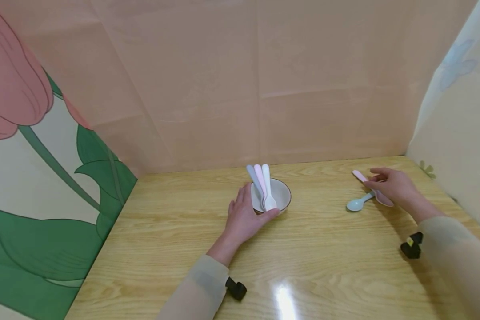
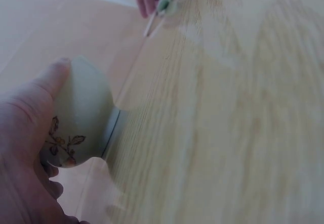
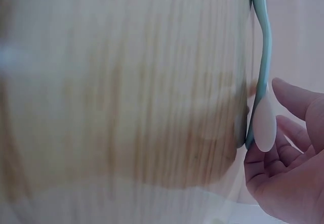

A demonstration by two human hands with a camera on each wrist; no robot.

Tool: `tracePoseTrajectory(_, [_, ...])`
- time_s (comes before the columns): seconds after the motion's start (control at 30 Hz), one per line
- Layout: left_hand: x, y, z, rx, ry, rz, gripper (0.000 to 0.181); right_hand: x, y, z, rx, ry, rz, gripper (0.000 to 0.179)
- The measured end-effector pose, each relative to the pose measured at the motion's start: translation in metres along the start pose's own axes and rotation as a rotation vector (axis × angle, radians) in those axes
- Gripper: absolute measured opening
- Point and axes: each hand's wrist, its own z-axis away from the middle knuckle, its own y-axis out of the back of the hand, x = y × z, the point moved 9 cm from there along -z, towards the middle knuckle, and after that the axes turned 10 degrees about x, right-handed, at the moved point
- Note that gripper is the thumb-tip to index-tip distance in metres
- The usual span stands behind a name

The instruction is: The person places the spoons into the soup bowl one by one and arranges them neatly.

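Left hand: at the bowl's 8 o'clock, curled round its side, thumb along the rim at 6 [image 1: 244, 218]
Bowl: 12 o'clock of the counter's [image 1: 304, 266] middle, white, dark-rimmed, leaf-patterned outside [image 1: 282, 195]
Spoons inside: grey-blue, pink, white, nested, handles toward 11 [image 1: 267, 184]
Right hand: 2 o'clock, half-open over the pink spoon [image 1: 384, 199], thumb and fingertips parted [image 1: 394, 184]
Light-blue spoon: pink spoon's 8 o'clock [image 1: 355, 205]

Wood-grain table [image 1: 312, 258], pinkish backdrop [image 1: 208, 89], tulip-print side panel [image 1: 36, 240]
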Motion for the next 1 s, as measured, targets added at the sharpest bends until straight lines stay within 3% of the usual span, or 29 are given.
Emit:
tracePoseTrajectory(0.57, [0.0006, 0.0010, 0.0004, -0.004, 0.000, -0.003, 0.116, 0.0041, -0.0029, -0.0042, 0.039, 0.016, 0.034, 0.067])
tracePoseTrajectory(1.0, [-0.0015, -0.0004, 0.0007, -0.013, 0.013, -0.001, 0.116, 0.0072, -0.0030, -0.0039, 0.001, 0.010, 0.049, 0.064])
